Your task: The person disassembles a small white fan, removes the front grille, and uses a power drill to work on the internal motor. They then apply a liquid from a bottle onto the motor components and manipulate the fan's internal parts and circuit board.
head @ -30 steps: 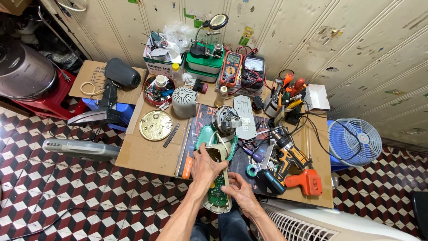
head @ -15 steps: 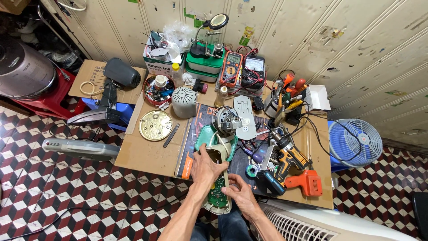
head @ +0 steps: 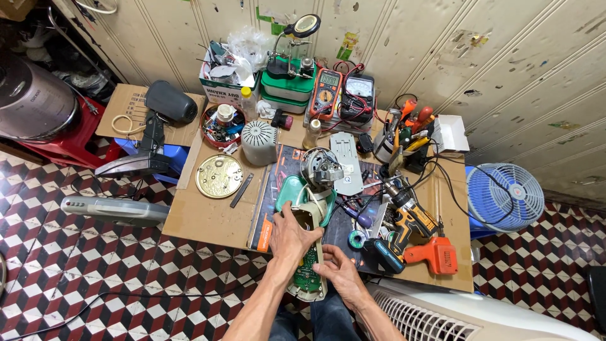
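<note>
Both my hands hold a long cream appliance housing (head: 307, 278) with a green circuit board showing inside it. My left hand (head: 291, 237) grips its upper part from the left. My right hand (head: 339, 273) steadies its lower end from the right. The housing lies over the front edge of a low cardboard-topped table (head: 208, 218). Just beyond it sit a teal plastic tray (head: 290, 191) and a small electric motor (head: 320, 168).
A cordless drill (head: 409, 218) and an orange tool (head: 434, 254) lie to the right. Two multimeters (head: 341, 95), a green box, a brass disc (head: 219, 175) and a grey vented cap (head: 259, 142) sit further back. A blue fan (head: 505, 197) stands on the right, a white fan grille (head: 429, 316) below.
My hands have stayed on the cream housing with only slight shifts of the fingers. Nothing on the table has moved.
</note>
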